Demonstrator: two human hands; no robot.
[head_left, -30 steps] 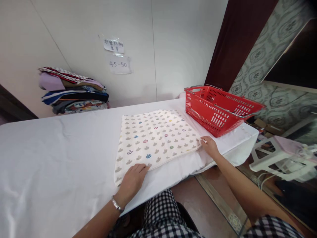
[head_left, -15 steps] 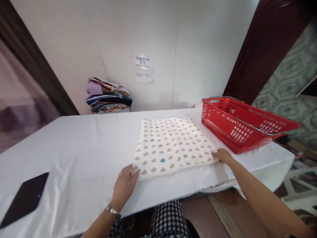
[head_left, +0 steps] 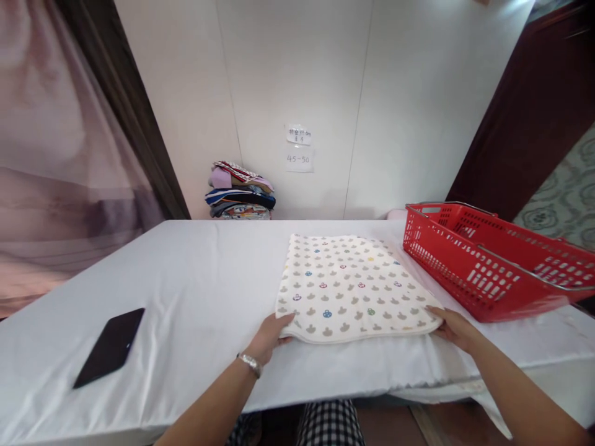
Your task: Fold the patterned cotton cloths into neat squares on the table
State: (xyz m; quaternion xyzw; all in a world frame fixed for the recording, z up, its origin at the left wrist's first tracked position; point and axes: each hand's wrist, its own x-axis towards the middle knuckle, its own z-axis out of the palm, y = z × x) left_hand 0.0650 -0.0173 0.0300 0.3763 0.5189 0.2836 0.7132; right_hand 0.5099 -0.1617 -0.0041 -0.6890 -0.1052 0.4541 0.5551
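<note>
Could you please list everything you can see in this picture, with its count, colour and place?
folded cloth: one, cream with small printed shapes, on the table, centre-right
table: one, covered in white sheet
basket: one, red, on the table, right of the cloth
phone: one, black, flat on the table, left
clothes pile: one stack, mixed colours, against the back wall
paper notes: two, white, on the wall
left hand: at the cloth's near left corner, wristwatch on
right hand: at the cloth's near right corner

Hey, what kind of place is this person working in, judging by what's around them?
Probably a small laundry or clothes-folding workroom. A table covered in a white sheet holds a folded patterned cloth, a red shopping basket sits beside it, and a stack of folded garments rests against the wall.
</note>
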